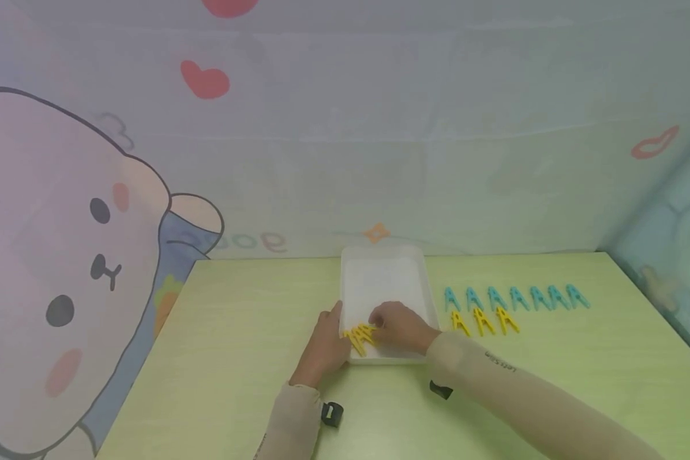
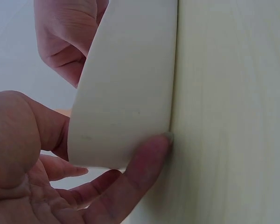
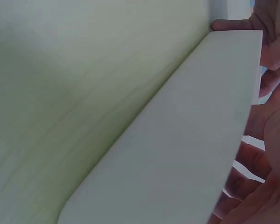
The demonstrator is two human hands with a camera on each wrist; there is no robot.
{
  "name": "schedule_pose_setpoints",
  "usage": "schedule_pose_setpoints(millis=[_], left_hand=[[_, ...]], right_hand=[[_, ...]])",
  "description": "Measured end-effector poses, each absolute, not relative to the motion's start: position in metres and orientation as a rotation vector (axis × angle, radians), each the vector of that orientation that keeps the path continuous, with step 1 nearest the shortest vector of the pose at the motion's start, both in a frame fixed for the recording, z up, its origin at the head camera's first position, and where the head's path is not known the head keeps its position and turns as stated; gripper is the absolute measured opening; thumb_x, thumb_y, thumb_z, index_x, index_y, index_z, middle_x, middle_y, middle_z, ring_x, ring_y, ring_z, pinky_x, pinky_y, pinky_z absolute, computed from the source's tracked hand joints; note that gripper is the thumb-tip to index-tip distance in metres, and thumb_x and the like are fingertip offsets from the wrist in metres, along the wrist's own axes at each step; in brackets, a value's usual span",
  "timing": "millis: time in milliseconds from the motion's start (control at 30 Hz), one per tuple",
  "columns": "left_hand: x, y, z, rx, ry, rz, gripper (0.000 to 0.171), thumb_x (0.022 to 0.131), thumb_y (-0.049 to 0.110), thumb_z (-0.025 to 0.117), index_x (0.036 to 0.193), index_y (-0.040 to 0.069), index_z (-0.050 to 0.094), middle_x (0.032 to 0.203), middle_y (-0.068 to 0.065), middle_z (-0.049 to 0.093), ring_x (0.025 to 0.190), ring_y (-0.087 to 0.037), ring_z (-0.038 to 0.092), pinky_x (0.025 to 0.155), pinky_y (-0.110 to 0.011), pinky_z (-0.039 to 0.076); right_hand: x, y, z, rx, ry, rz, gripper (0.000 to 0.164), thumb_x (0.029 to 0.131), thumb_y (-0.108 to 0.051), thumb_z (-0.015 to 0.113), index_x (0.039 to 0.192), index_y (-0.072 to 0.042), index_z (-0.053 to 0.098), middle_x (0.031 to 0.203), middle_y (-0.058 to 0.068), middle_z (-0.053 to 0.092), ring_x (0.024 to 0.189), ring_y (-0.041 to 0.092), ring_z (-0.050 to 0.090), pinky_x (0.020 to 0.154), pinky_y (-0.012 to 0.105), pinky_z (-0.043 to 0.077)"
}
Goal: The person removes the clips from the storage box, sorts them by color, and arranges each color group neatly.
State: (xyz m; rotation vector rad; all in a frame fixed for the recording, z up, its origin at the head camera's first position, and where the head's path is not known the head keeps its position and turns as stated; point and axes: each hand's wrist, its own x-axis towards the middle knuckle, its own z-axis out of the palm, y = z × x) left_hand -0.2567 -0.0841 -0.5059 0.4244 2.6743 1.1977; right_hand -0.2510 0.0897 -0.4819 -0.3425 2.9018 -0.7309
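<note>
A white tray [image 1: 386, 281] stands on the table with several yellow clothespins [image 1: 359, 338] bunched in its front left corner. My left hand [image 1: 326, 342] grips the tray's wall at that corner; in the left wrist view one fingertip [image 2: 151, 158] presses the outer face and another finger goes behind the rim. Inside the tray, my right hand [image 1: 401, 327] reaches down with bent fingers beside the yellow clothespins. The tray's wall [image 3: 177, 126] covers part of those fingers in the right wrist view, so whether they pinch a clothespin is hidden.
Right of the tray, several teal clothespins [image 1: 497, 298] lie in a row, with three yellow clothespins [image 1: 483, 321] in a second row in front. The pale wooden table [image 1: 253, 319] meets a printed cloth backdrop [image 1: 322, 160] at its far edge.
</note>
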Motion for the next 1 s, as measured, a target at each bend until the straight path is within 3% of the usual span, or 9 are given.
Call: schedule_pose_setpoints(millis=[200,733,1000], left_hand=[[-0.256,-0.084,-0.505,0.433,2.680,1.200,0.073,0.077,0.001,0.048,0.144,0.003,0.020,0.127,-0.019,0.037,0.097,-0.024,0.044,0.088,-0.040,0.037],[-0.258,-0.083,-0.507,0.395,2.662,1.197,0.073,0.078,0.003,0.049,0.144,0.005,0.019,0.128,-0.019,0.036,0.096,-0.024,0.045,0.082,-0.039,0.040],[-0.257,-0.083,-0.507,0.414,2.678,1.196,0.073,0.077,0.002,0.048,0.144,0.004,0.020,0.126,-0.018,0.037,0.094,-0.023,0.045,0.082,-0.038,0.039]], right_hand=[[-0.254,0.087,-0.490,-0.345,2.924,-0.653,0.026,0.074,-0.008,0.065,0.101,-0.004,0.066,0.098,0.004,0.063,0.098,0.021,0.055,0.087,0.035,0.041],[-0.254,0.087,-0.489,-0.288,2.928,-0.624,0.027,0.073,-0.011,0.066,0.099,-0.004,0.066,0.098,0.005,0.063,0.096,0.022,0.056,0.086,0.037,0.042],[-0.251,0.096,-0.479,-0.259,2.920,-0.740,0.024,0.076,-0.013,0.066,0.098,-0.005,0.065,0.092,0.003,0.062,0.087,0.018,0.054,0.081,0.035,0.043]])
